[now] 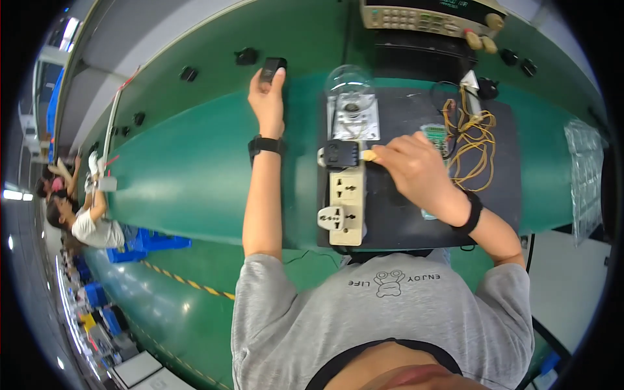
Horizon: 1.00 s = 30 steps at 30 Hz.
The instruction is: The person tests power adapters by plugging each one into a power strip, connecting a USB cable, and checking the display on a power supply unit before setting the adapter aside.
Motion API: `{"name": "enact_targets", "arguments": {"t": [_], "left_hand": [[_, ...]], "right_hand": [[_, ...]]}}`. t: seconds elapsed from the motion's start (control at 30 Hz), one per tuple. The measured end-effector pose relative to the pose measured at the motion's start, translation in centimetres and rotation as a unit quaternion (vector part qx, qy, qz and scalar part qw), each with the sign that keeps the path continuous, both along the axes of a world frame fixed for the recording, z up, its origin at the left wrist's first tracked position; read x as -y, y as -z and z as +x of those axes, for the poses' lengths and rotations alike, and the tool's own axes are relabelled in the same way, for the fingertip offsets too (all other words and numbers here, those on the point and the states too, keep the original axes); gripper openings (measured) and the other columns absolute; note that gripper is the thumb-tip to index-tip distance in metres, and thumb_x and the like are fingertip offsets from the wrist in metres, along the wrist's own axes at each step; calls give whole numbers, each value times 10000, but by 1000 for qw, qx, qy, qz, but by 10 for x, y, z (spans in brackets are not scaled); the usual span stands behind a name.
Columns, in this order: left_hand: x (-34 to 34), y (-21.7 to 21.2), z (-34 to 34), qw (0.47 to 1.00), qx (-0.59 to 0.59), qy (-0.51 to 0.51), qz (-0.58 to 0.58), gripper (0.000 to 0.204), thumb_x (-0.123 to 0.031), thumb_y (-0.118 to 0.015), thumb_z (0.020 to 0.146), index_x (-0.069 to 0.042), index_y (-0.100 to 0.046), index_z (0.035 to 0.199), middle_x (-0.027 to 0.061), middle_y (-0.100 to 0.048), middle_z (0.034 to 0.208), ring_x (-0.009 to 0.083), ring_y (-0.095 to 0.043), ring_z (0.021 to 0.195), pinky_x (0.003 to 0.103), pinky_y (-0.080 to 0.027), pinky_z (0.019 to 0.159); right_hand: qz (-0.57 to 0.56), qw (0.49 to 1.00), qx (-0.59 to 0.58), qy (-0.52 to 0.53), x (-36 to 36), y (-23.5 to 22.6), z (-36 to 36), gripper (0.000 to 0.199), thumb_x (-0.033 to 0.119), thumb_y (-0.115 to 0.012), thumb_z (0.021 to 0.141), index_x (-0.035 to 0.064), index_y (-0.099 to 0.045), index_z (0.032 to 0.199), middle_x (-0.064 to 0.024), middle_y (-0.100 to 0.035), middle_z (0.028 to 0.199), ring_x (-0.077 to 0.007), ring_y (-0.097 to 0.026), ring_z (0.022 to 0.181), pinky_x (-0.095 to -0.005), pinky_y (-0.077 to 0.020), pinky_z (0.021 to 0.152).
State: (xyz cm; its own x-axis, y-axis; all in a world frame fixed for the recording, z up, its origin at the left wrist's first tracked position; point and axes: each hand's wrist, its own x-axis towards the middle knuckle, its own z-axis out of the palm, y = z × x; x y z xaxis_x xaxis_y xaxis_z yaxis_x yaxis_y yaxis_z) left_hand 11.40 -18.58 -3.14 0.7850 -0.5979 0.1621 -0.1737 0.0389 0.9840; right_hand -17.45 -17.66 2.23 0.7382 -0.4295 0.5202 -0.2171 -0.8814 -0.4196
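At the far side of the green bench, my left hand [265,104] is closed around a small black block, which looks like a power adapter [273,64]. My right hand [416,170] pinches a pale yellow-and-white cable plug [368,155] between thumb and fingers. That plug meets the side of a black multi-port charger [340,155]; whether it is fully in, I cannot tell. The charger sits at the far end of a cream power strip [346,188]. Nearer me on the strip is a white plug adapter [331,219]. Partly behind my right hand lies a green circuit board [435,136].
A black mat [390,227] lies under the strip. Beyond it stand a clear dome [351,79] on a metal plate and a bench instrument [426,23]. Yellow wires [478,153] tangle at right, near plastic wrap [585,175]. Another person [97,227] sits far left.
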Motion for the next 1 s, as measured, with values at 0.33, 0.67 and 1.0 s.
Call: {"name": "enact_targets", "arguments": {"t": [0.33,0.67,1.0], "left_hand": [[26,34,10,985,168,-25,8,641,-155,-673,794,-6,-335,1319,75,-556,1018,146,-530,896,275,-422,766],[28,30,3,982,186,-41,-19,563,-167,-653,804,-28,-389,1282,65,-556,1014,152,-532,910,285,-404,771],[-20,22,-20,985,149,-48,-72,548,-100,-627,818,-47,-363,1295,80,-512,1089,151,-509,960,271,-410,763]], "right_hand": [[75,918,-131,365,124,-29,-99,477,25,-644,686,84,-545,1149,-113,-586,1075,-272,-562,970,-348,-449,781],[201,928,-181,257,207,26,-148,533,52,-657,665,31,-504,1175,-98,-542,1109,-204,-529,980,-302,-441,813],[316,930,107,153,92,-41,-126,491,132,-707,725,-2,-470,1133,-48,-550,1011,-103,-533,913,-204,-444,726]]}}
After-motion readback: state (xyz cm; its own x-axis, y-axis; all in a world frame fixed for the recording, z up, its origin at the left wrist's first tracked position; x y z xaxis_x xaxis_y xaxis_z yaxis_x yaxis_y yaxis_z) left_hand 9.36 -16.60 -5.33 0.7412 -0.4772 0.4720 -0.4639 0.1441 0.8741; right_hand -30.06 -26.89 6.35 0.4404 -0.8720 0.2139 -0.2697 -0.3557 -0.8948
